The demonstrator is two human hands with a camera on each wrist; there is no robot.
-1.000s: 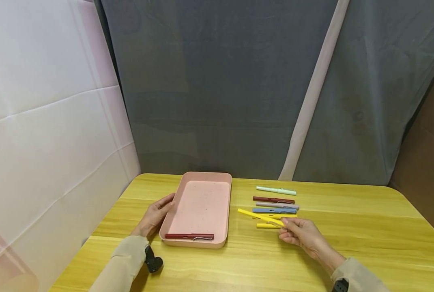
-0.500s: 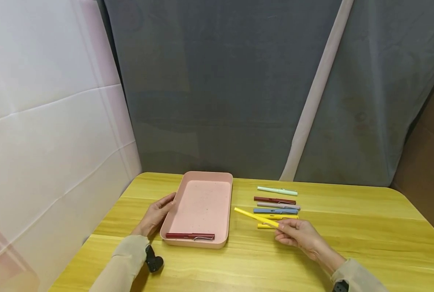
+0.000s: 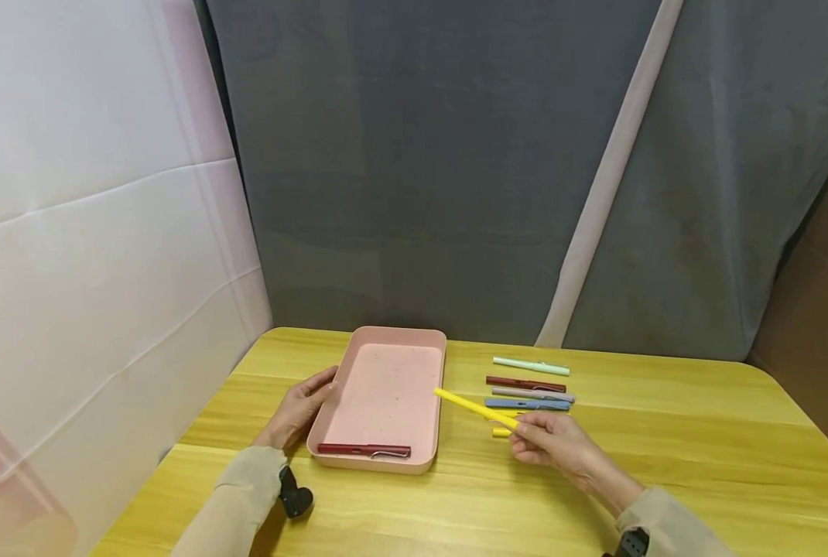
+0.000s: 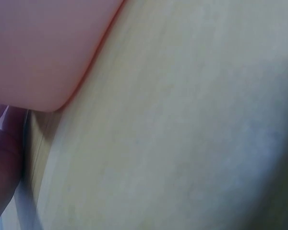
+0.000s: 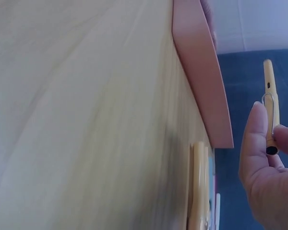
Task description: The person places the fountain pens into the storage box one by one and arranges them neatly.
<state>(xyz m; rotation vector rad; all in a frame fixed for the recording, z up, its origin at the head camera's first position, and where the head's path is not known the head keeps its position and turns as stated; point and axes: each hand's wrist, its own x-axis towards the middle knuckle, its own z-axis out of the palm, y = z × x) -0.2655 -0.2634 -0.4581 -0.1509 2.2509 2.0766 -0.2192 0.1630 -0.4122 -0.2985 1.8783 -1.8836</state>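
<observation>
Right hand [image 3: 556, 447] pinches yellow pen [image 3: 475, 408], now nearer tray [image 3: 386, 379]; left hand [image 3: 299, 408], fingers extended, still touches tray.

The pink tray [image 3: 386, 387] offers open room beyond the dark red pen [image 3: 364, 449]; its raised wall blocks a low pass over the desk [image 3: 665, 433].

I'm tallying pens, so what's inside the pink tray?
One dark red pen lies across the near end of the pink tray; whatever is beneath it is hidden.

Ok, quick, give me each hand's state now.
Left hand: open, touching the side of the pink tray.
Right hand: closed, pinching a yellow pen.
</observation>
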